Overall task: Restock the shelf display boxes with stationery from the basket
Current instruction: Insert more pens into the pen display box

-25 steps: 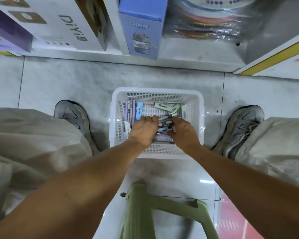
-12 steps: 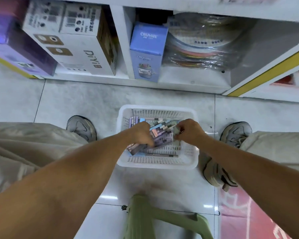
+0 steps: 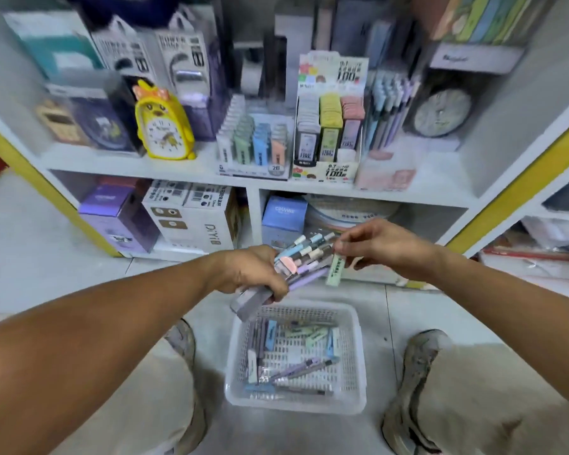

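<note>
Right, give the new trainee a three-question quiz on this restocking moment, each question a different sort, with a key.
1. True or false: the left hand grips a bundle of pens above the white basket.
2. What does the right hand pinch? A) a pale green eraser-like stick B) a roll of tape C) a calculator
3. Fill in: the yellow alarm clock stands on the shelf to the ___ of the display box marked 2B.

Key: 1 true. 2 A, the pale green stick. 3 left.
</note>
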